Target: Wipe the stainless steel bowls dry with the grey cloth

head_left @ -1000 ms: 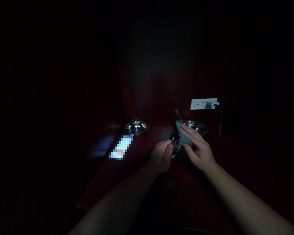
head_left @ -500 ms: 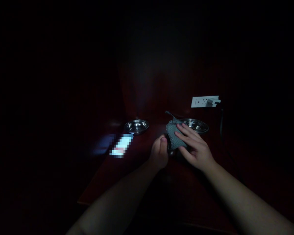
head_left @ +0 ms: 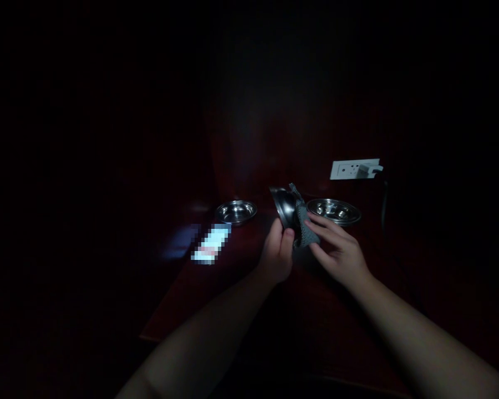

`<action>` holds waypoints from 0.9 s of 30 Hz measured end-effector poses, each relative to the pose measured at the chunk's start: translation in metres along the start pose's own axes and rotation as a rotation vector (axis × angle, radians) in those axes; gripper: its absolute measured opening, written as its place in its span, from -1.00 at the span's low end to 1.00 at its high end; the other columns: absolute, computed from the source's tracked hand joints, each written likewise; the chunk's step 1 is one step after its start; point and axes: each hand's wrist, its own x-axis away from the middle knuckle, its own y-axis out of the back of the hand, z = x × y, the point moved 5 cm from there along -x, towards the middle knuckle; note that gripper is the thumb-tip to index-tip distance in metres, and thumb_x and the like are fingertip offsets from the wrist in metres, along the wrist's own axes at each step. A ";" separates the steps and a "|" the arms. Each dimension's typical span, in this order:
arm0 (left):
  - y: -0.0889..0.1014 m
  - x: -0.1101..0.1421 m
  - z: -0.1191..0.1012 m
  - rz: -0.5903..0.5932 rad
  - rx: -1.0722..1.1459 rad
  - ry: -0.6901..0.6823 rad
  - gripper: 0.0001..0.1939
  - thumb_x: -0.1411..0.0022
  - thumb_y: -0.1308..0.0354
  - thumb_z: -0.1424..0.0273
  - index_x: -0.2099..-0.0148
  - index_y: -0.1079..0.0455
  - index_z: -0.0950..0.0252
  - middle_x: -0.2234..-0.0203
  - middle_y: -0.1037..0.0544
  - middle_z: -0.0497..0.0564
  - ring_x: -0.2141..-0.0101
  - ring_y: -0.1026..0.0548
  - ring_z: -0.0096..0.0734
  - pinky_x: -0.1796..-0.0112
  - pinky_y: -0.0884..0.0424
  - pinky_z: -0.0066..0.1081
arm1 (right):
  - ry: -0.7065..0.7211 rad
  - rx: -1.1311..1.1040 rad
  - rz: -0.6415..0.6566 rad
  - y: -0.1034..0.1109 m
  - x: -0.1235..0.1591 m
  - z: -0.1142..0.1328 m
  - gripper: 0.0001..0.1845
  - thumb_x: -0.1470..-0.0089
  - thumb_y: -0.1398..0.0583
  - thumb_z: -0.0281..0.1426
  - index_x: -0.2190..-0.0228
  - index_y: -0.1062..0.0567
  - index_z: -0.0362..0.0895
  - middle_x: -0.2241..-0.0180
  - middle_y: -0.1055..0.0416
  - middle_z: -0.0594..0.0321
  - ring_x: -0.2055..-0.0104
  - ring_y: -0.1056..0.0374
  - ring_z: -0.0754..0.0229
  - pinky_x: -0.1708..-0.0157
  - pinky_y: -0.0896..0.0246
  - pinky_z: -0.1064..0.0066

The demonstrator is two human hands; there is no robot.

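Observation:
The scene is very dark. My left hand (head_left: 276, 255) grips the lower rim of a small steel dish (head_left: 285, 207), which is tipped up on edge above the dark red table (head_left: 241, 277). My right hand (head_left: 336, 252) presses a grey cloth (head_left: 304, 228) against the dish's right side with its fingers stretched over the cloth. Two more steel dishes rest flat on the table: one (head_left: 236, 211) to the left of my hands, one (head_left: 333, 210) just behind my right hand.
A lit phone screen (head_left: 210, 244) lies on the table left of my left hand. A white wall socket (head_left: 351, 169) with a plug and a dark cable hanging down sits behind at the right. The table's front edge runs near my forearms.
The dish has been tilted up on edge and now shows its shiny side to the left of the cloth. Both hands rose a little and the cloth shifted to the dish's right side.

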 end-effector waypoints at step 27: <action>-0.001 0.005 -0.004 0.200 -0.207 -0.154 -0.61 -0.31 0.25 0.21 0.34 -0.29 0.33 0.52 -0.39 0.01 0.48 -0.34 -0.42 0.42 -0.26 -0.41 | -0.907 -0.787 -0.474 -0.012 0.026 -0.085 -0.75 0.10 -0.22 -0.23 0.38 -0.44 -0.12 0.51 -0.49 0.30 0.48 -0.42 0.15 0.43 -0.35 0.27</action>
